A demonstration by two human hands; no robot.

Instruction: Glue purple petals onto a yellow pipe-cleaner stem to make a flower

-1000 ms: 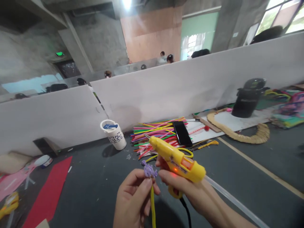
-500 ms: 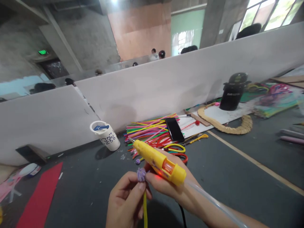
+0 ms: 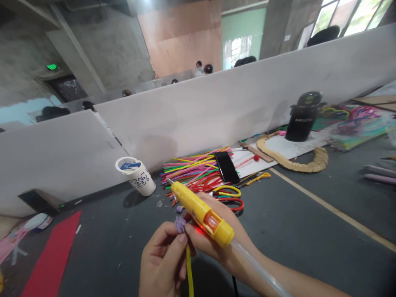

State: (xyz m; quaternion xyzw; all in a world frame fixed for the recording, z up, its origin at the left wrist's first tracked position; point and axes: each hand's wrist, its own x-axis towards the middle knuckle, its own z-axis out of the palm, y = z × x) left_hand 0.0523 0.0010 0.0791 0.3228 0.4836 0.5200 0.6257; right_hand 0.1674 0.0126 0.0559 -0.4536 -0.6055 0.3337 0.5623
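Note:
A small purple fuzzy flower (image 3: 180, 225) on a yellow pipe-cleaner stem (image 3: 189, 272) is pinched between the thumb and fingers of my left hand (image 3: 165, 258). My right hand (image 3: 216, 235) is wrapped round a yellow hot glue gun (image 3: 198, 206), with its metal nozzle pointing up and left. A clear glue stick (image 3: 258, 268) sticks out of its back end, and a red light glows on its side. My right thumb and fingertips are at the flower's right side; the glue gun's handle is hidden in my palm.
Behind my hands lie many coloured pipe cleaners (image 3: 192, 167), a black phone (image 3: 227, 166) and scissors (image 3: 230, 202) with yellow and red handles. A white cup (image 3: 140, 181) stands left of them. Further right are a curved tan strip (image 3: 291, 165) and a black container (image 3: 300, 121). Red sheet (image 3: 54, 255) lies left.
The glue gun and my right hand have shifted slightly left and tilted a little. The purple flower has moved slightly left and up in my left hand's pinch.

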